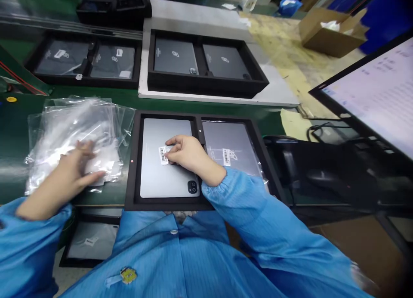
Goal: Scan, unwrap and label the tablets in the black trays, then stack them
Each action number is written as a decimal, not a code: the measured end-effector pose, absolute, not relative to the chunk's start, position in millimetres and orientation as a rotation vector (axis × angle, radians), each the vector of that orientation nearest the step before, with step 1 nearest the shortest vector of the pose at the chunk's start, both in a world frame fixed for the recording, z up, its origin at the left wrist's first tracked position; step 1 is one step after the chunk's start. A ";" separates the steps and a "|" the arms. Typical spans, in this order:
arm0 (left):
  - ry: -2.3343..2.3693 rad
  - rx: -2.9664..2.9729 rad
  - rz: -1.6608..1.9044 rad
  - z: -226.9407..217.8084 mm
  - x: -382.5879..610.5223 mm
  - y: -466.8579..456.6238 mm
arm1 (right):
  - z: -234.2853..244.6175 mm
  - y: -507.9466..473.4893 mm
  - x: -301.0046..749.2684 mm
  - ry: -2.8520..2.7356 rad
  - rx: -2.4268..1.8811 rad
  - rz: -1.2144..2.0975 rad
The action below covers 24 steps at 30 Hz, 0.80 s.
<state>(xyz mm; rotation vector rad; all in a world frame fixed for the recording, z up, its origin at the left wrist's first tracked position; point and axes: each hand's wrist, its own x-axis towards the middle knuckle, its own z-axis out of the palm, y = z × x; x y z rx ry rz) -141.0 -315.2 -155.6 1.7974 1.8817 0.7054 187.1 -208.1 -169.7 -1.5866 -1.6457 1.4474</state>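
Nearby, clear bags point(80, 117), monitor point(374, 95), other trays point(203, 83)

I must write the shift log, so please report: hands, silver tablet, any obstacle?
Right hand: fingers at label. Left hand: over bags. Silver tablet: in tray, camera showing. Obstacle: right hand covers part.

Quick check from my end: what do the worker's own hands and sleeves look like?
Both hands, left and right, are ungloved. The left sleeve and right sleeve are loose, bright blue fabric; the right has fine lines and a gathered cuff.
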 end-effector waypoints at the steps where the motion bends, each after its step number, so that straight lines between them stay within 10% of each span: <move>1: 1.924 1.880 0.559 -160.1 -139.2 -308.5 | -169.9 -208.5 186.9 -1.644 -1.579 1.452; 17: 0.566 2.913 0.105 -173.1 74.1 -206.0 | -153.2 -156.3 247.3 -1.108 -1.427 1.114; 24: 0.672 2.785 0.997 -134.4 27.7 -214.4 | -162.8 -167.6 215.1 -1.488 -1.427 1.248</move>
